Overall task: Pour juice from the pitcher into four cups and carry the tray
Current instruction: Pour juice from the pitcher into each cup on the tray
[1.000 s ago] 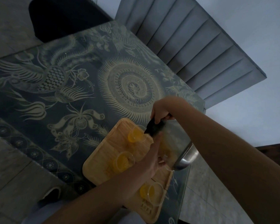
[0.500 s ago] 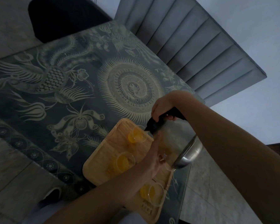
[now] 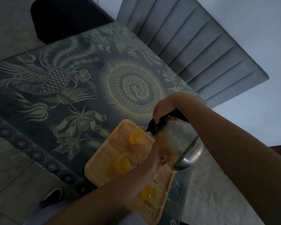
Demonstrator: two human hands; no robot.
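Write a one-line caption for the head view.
Right hand tips pitcher over wooden tray; left hand steadies it.

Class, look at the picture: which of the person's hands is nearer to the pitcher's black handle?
Right. The right hand grips the black handle of the pitcher from above; the left hand is lower, by the pitcher's glass side over the tray.

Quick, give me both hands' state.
Left hand: steadying the fourth cup; how closed it is cannot be told.
Right hand: closed on the pitcher handle.
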